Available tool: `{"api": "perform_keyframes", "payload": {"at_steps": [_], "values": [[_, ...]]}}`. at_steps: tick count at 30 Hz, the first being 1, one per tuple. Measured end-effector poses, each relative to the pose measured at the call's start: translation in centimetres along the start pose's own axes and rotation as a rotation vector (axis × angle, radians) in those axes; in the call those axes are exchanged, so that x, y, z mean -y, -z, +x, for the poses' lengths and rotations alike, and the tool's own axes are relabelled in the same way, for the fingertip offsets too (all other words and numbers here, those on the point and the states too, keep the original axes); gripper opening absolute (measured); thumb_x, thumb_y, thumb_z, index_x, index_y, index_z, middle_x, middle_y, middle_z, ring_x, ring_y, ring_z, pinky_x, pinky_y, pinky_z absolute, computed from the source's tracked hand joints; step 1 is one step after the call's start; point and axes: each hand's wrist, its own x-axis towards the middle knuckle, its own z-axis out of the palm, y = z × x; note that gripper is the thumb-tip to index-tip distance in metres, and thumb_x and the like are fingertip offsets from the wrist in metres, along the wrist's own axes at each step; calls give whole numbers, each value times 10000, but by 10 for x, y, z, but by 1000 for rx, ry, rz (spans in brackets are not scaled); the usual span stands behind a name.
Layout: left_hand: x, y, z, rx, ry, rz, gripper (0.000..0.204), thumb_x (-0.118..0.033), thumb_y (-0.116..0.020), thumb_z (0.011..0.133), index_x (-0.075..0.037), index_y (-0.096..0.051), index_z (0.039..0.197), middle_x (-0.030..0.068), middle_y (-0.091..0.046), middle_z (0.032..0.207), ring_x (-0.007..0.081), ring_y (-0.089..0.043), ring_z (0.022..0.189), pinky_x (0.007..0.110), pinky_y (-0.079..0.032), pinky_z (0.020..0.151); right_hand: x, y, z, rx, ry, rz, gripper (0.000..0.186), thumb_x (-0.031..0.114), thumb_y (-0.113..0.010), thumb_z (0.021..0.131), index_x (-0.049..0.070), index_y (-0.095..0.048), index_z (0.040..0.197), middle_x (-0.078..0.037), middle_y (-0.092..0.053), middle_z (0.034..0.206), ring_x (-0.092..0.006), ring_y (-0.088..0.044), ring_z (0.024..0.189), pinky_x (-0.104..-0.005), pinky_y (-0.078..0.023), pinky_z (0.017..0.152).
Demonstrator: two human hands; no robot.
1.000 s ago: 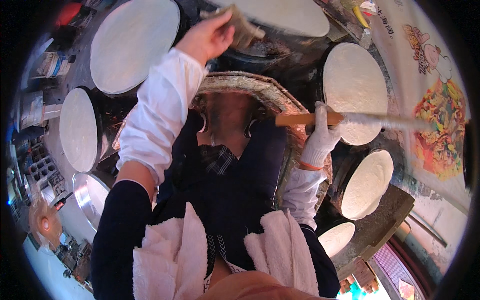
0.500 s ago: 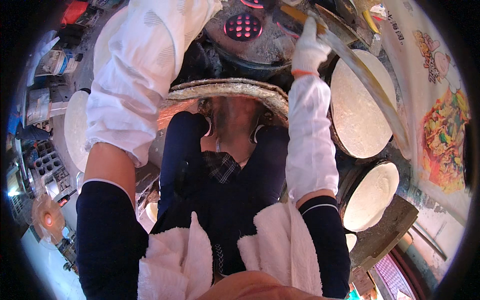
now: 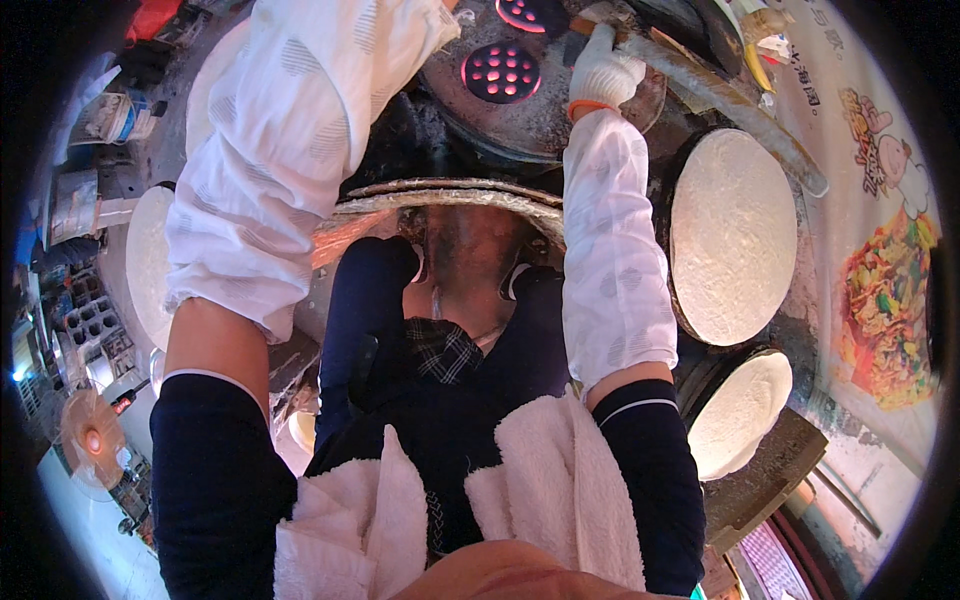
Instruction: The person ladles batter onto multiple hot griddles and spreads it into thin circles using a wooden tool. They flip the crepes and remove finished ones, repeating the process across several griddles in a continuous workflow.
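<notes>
My right hand (image 3: 610, 68), in a white knit glove with an orange cuff, is closed round a long flat spatula (image 3: 735, 105). Its blade slants away to the right, above a large round pale flatbread (image 3: 735, 240). Under and beside this hand lies a round grey stove top (image 3: 580, 125), where a round honeycomb briquette (image 3: 501, 72) glows red through its holes. A second glowing briquette (image 3: 532, 14) is cut off by the top edge. My left arm, in a loose white sleeve (image 3: 275, 130), reaches past the top edge, so the left hand is out of sight.
Another pale round flatbread (image 3: 740, 415) lies on a dark pan at lower right, and one more (image 3: 150, 265) at left. A curved rim (image 3: 450, 190) stands before my knees. A fan (image 3: 93, 440) is at lower left; a printed banner (image 3: 890, 280) hangs at right.
My right hand has moved slightly left and farther away with the spatula, whose blade now lies less steeply and off the flatbread. The view has shifted a little, so the briquettes sit lower.
</notes>
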Motion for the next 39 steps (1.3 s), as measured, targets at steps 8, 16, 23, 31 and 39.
{"api": "perform_keyframes", "payload": {"at_steps": [8, 16, 23, 31, 39], "values": [[1, 3, -5, 25, 10, -18, 66, -90, -650, 958, -55, -690, 998, 78, -684, 934, 187, -627, 774, 258, -558, 651, 18, -5, -10, -76, 92, 84, 430, 391, -626, 933, -22, -692, 1029, -228, -717, 1026, -418, -667, 965, -451, -505, 842], [0, 10, -2, 45, 32, 0, 75, -95, -643, 964, -52, -688, 1006, 76, -680, 936, 182, -625, 775, 244, -551, 648, 18, 2, -24, -80, 206, 16, 410, 379, -594, 968, -3, -699, 1069, -203, -720, 1072, -405, -668, 990, -444, -500, 864], [-1, 9, -2, 17, 58, 13, 78, -108, -649, 964, -39, -673, 989, 63, -665, 927, 172, -605, 759, 239, -544, 647, 25, 4, -40, 54, 112, 294, 333, 322, -596, 981, 29, -715, 1087, -185, -733, 1058, -359, -690, 985, -422, -513, 833], [2, 15, -11, 5, 77, 42, 86, -112, -666, 955, -38, -666, 1000, 54, -656, 908, 174, -600, 757, 240, -539, 641, 28, 34, -60, 78, -95, 232, 383, 370, -660, 932, 19, -726, 1071, -142, -751, 1028, -293, -713, 977, -390, -523, 854], [1, 16, -14, 21, 63, 5, 81, -106, -663, 956, -39, -667, 1001, 52, -651, 903, 175, -597, 750, 237, -535, 635, 12, 17, -66, 86, -10, 245, 336, 329, -612, 978, 54, -686, 1157, -127, -729, 1096, -284, -687, 1013, -378, -505, 906]]}}
